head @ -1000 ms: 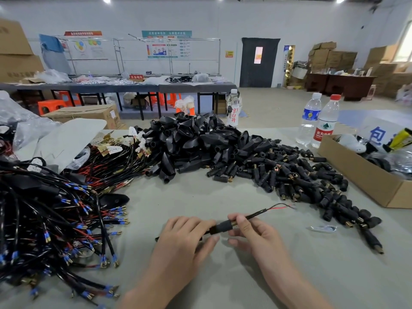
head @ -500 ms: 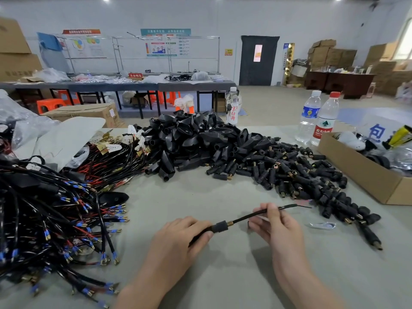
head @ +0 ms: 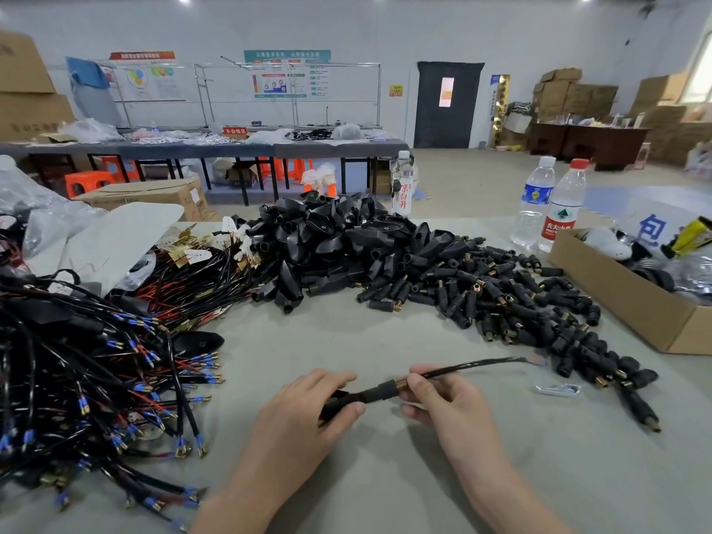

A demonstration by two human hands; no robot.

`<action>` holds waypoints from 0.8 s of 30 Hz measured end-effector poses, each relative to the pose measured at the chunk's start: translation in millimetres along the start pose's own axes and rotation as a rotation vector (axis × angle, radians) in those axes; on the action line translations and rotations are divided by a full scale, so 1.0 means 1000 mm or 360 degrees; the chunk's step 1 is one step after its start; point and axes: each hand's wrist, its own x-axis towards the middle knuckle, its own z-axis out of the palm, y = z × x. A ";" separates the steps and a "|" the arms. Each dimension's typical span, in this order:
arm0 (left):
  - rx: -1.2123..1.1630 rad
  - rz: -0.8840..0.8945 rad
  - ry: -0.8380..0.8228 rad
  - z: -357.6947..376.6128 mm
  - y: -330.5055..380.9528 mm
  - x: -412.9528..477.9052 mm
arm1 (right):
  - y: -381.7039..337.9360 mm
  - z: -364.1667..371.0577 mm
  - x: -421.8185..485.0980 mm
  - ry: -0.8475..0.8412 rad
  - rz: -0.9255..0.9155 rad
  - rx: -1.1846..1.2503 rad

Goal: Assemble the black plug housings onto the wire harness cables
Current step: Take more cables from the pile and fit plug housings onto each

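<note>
Plug (head: 379, 393) looks light and hard; my left hand (head: 304, 418) grips it, my right hand (head: 443, 402) pinches the bendy cable (head: 474, 366).

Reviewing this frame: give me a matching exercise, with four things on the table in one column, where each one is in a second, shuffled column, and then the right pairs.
Things
1. plug housing
2. harness bundle
3. cardboard box
4. red-capped bottle

Places
A. far side of the table, next to the white-capped bottle
B. at the table's right edge, top open
C. heaped on the table's left side
D. in the left hand, on the cable that the right hand pinches

Pairs: 1-D, 2-C, 3-B, 4-A
</note>
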 end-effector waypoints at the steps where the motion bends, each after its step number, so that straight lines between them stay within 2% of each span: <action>1: -0.0005 0.0000 -0.0044 -0.001 -0.003 0.000 | -0.001 -0.002 0.000 0.0034 -0.0009 0.0006; 3: -0.0010 0.0014 -0.0107 -0.002 -0.005 0.000 | -0.002 -0.003 0.000 0.0080 -0.0011 0.0034; 7: -0.0057 0.0040 -0.0071 -0.001 -0.001 0.001 | -0.004 -0.002 0.000 0.0114 0.0002 0.0093; 16: -0.0089 0.0131 0.0193 0.002 0.002 0.003 | -0.004 -0.002 -0.003 -0.0109 0.0056 0.0241; 24: -0.0153 0.0126 0.0196 0.004 0.000 0.004 | -0.002 -0.003 0.000 -0.0183 0.0077 0.0384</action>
